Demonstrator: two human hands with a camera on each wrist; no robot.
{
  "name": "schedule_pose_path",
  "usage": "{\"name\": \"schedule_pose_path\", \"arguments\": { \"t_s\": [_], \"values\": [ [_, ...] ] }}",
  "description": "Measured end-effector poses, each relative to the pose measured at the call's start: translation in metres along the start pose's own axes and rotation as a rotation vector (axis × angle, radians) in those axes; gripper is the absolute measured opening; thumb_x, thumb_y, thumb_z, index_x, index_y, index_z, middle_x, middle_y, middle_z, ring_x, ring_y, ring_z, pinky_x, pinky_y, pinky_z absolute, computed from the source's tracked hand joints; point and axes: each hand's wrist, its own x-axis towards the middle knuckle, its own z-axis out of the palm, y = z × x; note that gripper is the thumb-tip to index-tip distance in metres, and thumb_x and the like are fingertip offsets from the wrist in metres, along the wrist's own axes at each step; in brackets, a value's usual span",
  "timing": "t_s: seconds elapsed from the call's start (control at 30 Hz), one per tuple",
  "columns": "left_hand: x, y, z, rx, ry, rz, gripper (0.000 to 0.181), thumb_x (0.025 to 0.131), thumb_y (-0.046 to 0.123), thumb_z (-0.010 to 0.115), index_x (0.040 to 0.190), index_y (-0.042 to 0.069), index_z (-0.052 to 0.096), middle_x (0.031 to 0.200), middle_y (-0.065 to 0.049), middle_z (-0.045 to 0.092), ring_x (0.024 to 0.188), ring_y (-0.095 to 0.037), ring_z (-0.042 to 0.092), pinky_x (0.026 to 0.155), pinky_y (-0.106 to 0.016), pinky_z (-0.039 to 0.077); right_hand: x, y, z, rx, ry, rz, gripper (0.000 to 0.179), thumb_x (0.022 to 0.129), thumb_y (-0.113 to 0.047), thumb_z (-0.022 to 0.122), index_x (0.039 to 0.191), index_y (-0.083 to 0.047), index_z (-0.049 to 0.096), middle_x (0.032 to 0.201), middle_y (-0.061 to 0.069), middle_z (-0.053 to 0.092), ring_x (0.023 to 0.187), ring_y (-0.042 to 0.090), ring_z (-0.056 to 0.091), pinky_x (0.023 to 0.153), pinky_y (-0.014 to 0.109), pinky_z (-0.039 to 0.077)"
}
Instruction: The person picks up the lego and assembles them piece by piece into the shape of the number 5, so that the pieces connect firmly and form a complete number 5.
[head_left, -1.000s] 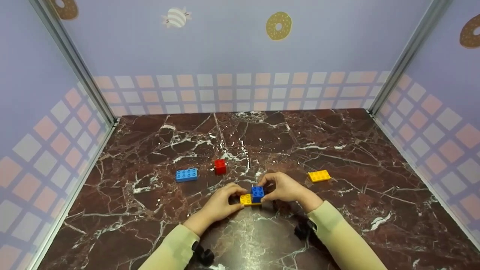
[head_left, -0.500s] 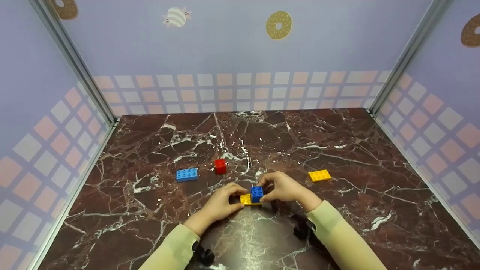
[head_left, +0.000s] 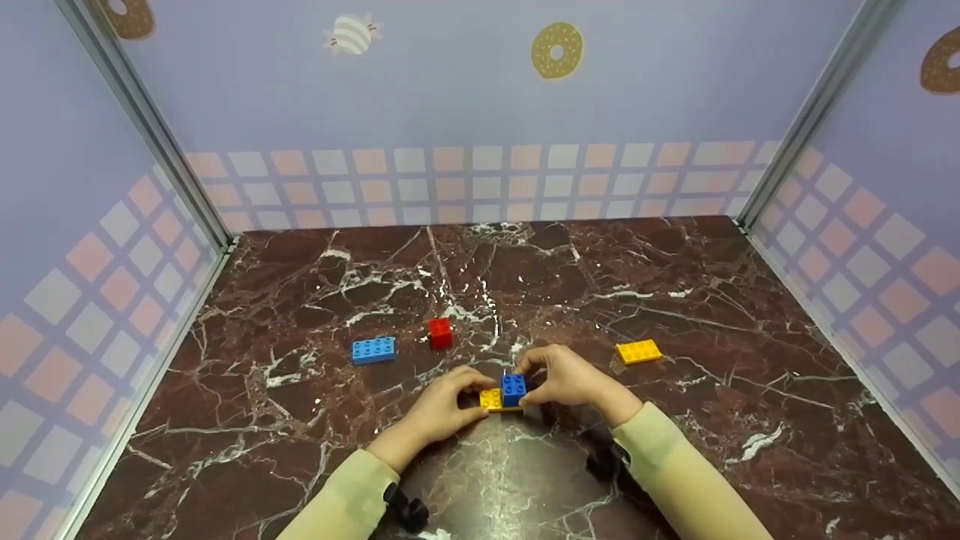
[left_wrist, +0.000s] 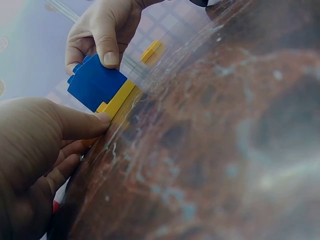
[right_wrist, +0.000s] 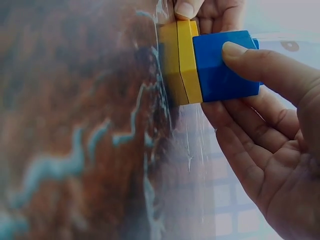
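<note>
A dark blue building brick [head_left: 514,390] sits upright on the right half of a flat yellow brick [head_left: 490,399], which lies on the marbled tabletop. My left hand [head_left: 444,405] pinches the yellow brick's left end, thumb at the near side and fingers behind. With thumb and fingers my right hand [head_left: 568,379] grips the blue brick from the right. In the right wrist view the thumb presses the face of the blue brick [right_wrist: 225,70], whose base meets the yellow brick [right_wrist: 189,65]. The left wrist view shows the left thumb [left_wrist: 90,122] at the yellow edge.
Behind the hands lie a light blue brick [head_left: 373,350] and a red brick [head_left: 440,333], to the left. A second flat yellow brick [head_left: 638,352] lies to the right. Panel walls enclose the marbled table [head_left: 525,285] at the back and both sides.
Almost nothing differs: both hands keep their holds, and the blue brick stays on the yellow one. The loose bricks lie where they were.
</note>
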Motion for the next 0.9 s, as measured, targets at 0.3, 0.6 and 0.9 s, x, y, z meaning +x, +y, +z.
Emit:
{"name": "schedule_pose_path", "arguments": {
  "t_s": [0.3,0.6,0.9],
  "values": [
    [0.0002,0.0005,0.0000,0.006,-0.002,0.008,0.040,0.086,0.011,0.080,0.125,0.007,0.070,0.122,-0.005,0.069,0.111,-0.024,0.067,0.104,-0.044,0.054,-0.0013,-0.0012,0.0012,0.002,0.011,-0.002,0.030,0.073,-0.008,0.090,0.097,-0.006,0.073,0.095,0.007,0.076,0.086,0.013,0.069,0.085,0.030,0.061],
    [-0.0003,-0.0012,0.0008,-0.006,0.001,0.011,0.041,0.085,0.010,0.080,0.125,0.007,0.070,0.122,-0.005,0.068,0.110,-0.024,0.067,0.102,-0.042,0.056,-0.0039,0.0016,0.0041,0.040,0.025,0.018,0.030,0.074,-0.007,0.090,0.099,-0.004,0.073,0.100,0.009,0.076,0.092,0.018,0.070,0.088,0.033,0.061],
    [-0.0007,-0.0005,-0.0010,-0.006,-0.003,0.008,0.042,0.086,0.011,0.080,0.126,0.008,0.070,0.123,-0.005,0.068,0.112,-0.025,0.067,0.104,-0.045,0.055,-0.0049,0.0017,0.0042,0.101,0.010,0.036,0.030,0.076,-0.004,0.088,0.101,-0.002,0.072,0.104,0.013,0.076,0.099,0.025,0.073,0.093,0.042,0.062]
  ]
}}
